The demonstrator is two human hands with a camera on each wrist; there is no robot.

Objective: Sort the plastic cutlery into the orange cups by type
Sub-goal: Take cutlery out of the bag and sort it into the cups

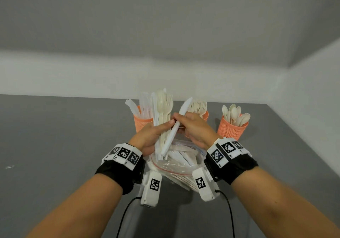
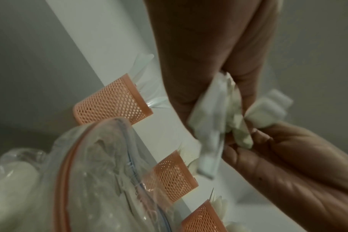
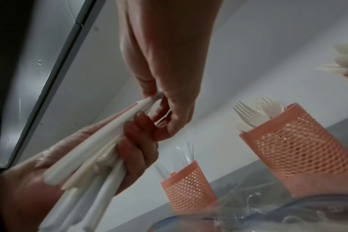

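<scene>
We see the left hand (image 1: 147, 136) gripping a bundle of mixed cutlery (image 1: 162, 112), forks and knives upright, its fingers curled round the handles above a clear zip bag (image 1: 176, 162) that lies on the grey table (image 1: 55, 136) with more cutlery inside. The right hand (image 1: 195, 129) pinches a white plastic knife (image 1: 176, 127) between thumb and fingertips; the knife slants across the bundle, blade up and to the right, touching it. Behind the hands stand three orange mesh cups against the wall: the left cup (image 1: 142, 121) holds knives, the middle cup (image 1: 205, 115), largely hidden by the right hand, holds forks, and the right cup (image 1: 230, 129) holds spoons. From the right wrist we see the left hand's fingers (image 3: 137, 141) wrapped round the handles.
</scene>
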